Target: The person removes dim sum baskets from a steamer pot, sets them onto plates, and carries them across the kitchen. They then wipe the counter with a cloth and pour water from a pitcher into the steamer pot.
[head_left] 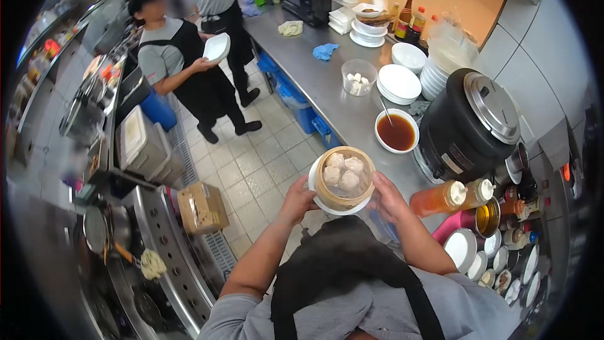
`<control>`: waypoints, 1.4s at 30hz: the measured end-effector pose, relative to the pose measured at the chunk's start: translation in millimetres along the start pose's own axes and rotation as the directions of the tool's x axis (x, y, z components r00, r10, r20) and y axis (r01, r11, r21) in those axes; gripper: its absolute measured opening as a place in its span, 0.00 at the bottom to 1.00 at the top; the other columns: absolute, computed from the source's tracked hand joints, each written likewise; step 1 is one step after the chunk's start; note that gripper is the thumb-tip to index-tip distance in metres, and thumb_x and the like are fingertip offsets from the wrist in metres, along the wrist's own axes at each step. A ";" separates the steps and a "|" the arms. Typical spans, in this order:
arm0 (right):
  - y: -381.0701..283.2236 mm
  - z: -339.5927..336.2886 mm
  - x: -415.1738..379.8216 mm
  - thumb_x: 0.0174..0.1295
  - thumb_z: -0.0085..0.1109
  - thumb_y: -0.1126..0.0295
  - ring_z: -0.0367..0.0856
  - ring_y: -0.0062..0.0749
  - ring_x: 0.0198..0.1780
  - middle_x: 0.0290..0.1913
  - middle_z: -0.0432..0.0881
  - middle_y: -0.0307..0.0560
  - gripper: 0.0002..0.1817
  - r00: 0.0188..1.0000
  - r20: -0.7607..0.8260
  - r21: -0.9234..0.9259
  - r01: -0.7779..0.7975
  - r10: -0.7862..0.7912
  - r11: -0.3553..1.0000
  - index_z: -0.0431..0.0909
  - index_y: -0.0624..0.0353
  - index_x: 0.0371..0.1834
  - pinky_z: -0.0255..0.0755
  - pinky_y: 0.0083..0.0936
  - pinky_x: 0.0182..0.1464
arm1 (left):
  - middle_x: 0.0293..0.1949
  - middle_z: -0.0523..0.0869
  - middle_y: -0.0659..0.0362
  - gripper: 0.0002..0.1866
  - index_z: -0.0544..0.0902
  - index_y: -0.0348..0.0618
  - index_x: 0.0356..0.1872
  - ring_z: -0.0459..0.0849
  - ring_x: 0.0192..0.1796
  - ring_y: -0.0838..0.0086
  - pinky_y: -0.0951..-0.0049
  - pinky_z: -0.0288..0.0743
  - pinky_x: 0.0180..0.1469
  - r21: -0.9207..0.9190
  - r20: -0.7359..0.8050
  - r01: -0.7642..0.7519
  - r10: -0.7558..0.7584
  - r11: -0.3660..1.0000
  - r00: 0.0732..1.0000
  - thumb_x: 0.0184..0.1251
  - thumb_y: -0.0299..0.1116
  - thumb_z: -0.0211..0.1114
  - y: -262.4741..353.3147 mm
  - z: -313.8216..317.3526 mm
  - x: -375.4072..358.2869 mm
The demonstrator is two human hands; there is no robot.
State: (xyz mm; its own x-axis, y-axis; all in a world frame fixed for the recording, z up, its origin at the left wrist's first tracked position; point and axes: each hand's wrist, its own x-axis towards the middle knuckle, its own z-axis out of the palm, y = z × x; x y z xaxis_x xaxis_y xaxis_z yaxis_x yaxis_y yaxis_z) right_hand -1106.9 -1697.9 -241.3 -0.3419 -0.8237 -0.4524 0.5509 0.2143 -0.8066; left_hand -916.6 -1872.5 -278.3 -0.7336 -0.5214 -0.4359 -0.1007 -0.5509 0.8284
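Note:
A round bamboo steamer [324, 194] holding several pale dumplings [343, 172] sits on a white plate [313, 177] in front of my chest, near the counter's edge. My left hand [298, 199] grips the plate's left side, its fingers bent around the rim. On the opposite side my right hand [388, 196] is closed against the plate and steamer, with part of its fingers hidden. Beyond it, on the counter, is a white bowl of brown sauce [396, 131] with a spoon in it.
A large black soup warmer [450, 132] stands right, beside squeeze bottles [438, 198]. Stacked plates [399, 83] and a tub of white cubes [359, 78] are farther back. A co-worker [173, 56] with white plates stands in the aisle. A cardboard box [201, 208] is left.

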 end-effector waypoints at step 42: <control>-110.0 71.0 337.2 0.66 0.63 0.57 0.74 0.33 0.60 0.61 0.75 0.47 0.33 0.759 -0.589 -0.090 0.278 -0.276 0.956 0.64 0.56 0.71 0.72 0.30 0.56 | 0.50 0.77 0.51 0.22 0.67 0.45 0.57 0.84 0.49 0.51 0.51 0.81 0.53 -0.514 0.235 0.211 -0.101 0.831 0.967 0.65 0.26 0.64 116.3 -156.3 388.5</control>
State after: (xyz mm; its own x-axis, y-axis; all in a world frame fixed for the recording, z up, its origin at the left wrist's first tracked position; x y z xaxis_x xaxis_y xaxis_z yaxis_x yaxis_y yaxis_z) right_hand -1228.8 -2036.5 -278.1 -0.8605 -0.3749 -0.3450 0.3632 0.0234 -0.9314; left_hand -1108.3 -2241.0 -406.2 -0.8569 -0.2957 -0.4222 0.1067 -0.9031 0.4159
